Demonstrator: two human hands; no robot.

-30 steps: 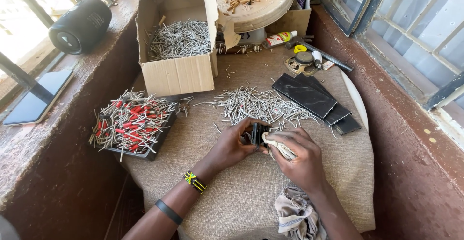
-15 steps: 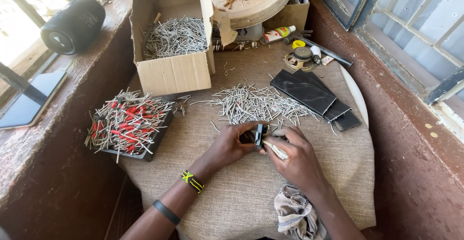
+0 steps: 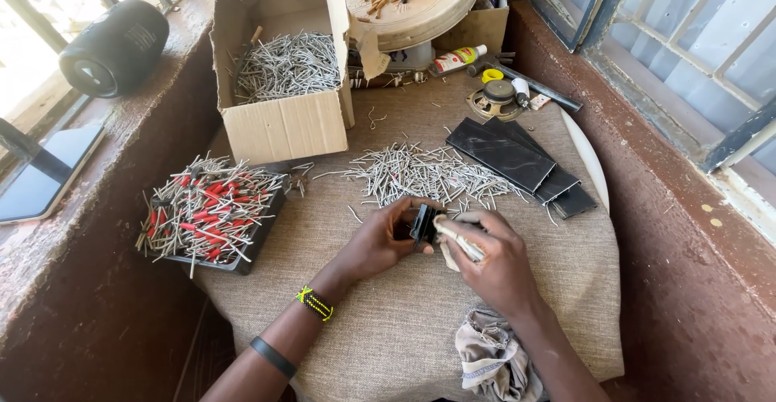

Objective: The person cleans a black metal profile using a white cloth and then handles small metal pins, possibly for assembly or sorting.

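My left hand [image 3: 380, 242] and my right hand [image 3: 493, 260] meet over the cloth-covered table [image 3: 388, 345]. Between their fingers they pinch a small black strip [image 3: 423, 226], held upright. My right hand also grips a pale cloth or paper wad [image 3: 457, 239] against the strip. Just beyond the hands lies a loose heap of thin metal pins [image 3: 424, 174]. My left wrist wears a beaded band and a black band.
A black tray of red-tipped pins [image 3: 212, 212] sits at the left. A cardboard box [image 3: 283, 127] holds more pins. Black flat strips [image 3: 517, 155] lie at the right. A rag [image 3: 485, 357] lies by my right forearm. A speaker [image 3: 117, 46] and phone [image 3: 44, 171] rest on the ledge.
The hands have stayed together on the black strip, turning it slightly upright. The view has shifted a little closer.
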